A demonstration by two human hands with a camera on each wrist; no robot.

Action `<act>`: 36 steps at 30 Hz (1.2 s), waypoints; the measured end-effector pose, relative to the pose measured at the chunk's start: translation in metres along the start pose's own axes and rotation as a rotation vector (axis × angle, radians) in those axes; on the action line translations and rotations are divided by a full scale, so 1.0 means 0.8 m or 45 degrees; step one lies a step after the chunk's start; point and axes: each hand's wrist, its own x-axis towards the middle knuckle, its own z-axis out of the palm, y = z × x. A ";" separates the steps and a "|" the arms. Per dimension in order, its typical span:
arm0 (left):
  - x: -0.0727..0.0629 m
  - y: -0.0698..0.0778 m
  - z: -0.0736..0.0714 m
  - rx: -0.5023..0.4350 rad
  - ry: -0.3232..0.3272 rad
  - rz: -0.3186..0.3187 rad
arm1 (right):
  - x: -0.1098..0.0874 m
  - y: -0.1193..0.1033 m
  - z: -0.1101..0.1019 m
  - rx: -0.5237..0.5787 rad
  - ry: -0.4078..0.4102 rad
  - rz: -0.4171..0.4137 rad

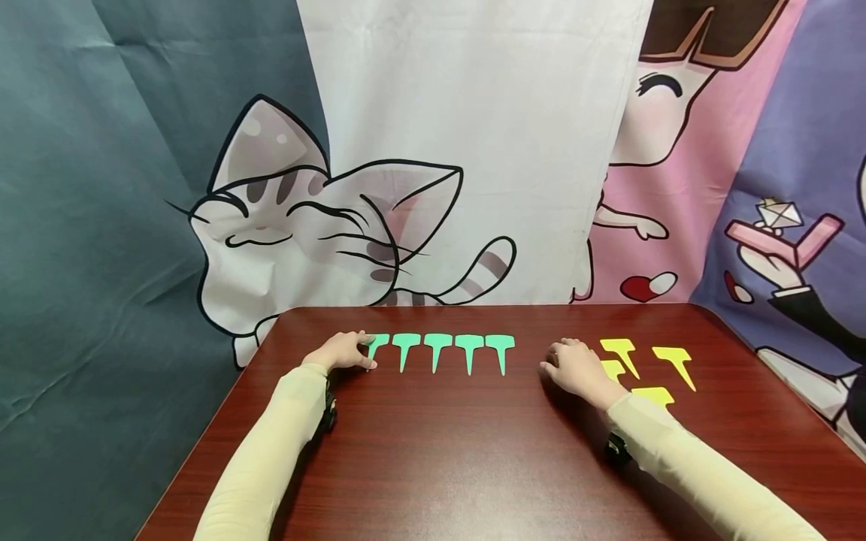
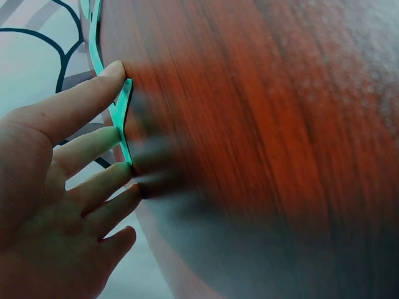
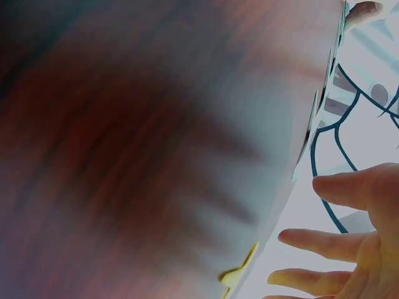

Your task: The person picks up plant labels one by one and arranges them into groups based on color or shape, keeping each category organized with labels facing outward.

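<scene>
While five green T-shaped tags (image 1: pixel 437 342) lie side by side along the far part of the dark red-brown table (image 1: pixel 433 451), four yellow T-shaped tags (image 1: pixel 617 346) show scattered at the right, at uneven spacing. Judging by this layout, the green share of the work looks all but complete: heads toward the far side, stems pointing near, small gaps between neighbours. Only the leftmost green tag (image 1: pixel 380 341) is being touched. The left hand (image 1: pixel 341 352) reaches it with thumb and fingers extended and spread rather than curled round it, which looks like a last bit of straightening; how firmly the fingertips bear on it I cannot tell. The yellow share seems to be what is left, since those tags form no even row. One yellow tag (image 1: pixel 613 368) is partly hidden by the right hand (image 1: pixel 573 367), and the nearest yellow tag (image 1: pixel 654 394) is partly covered by the right sleeve (image 1: pixel 697 458), so more could be out of sight there. At the left edge of that group, the right hand has its fingers loose and apart and grips nothing; its wrist view shows yellow near the fingers, with no contact visible
</scene>
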 end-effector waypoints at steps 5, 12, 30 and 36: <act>-0.001 0.001 -0.001 0.002 -0.002 0.005 | -0.004 0.008 -0.002 -0.020 0.002 0.029; -0.001 0.000 -0.001 -0.006 -0.004 0.003 | -0.008 0.019 -0.004 -0.044 -0.010 0.048; -0.001 0.000 -0.001 -0.008 0.000 0.001 | -0.012 0.038 -0.005 -0.073 -0.066 0.137; 0.001 -0.003 -0.002 -0.019 -0.015 0.022 | -0.012 0.038 -0.009 -0.055 -0.088 0.201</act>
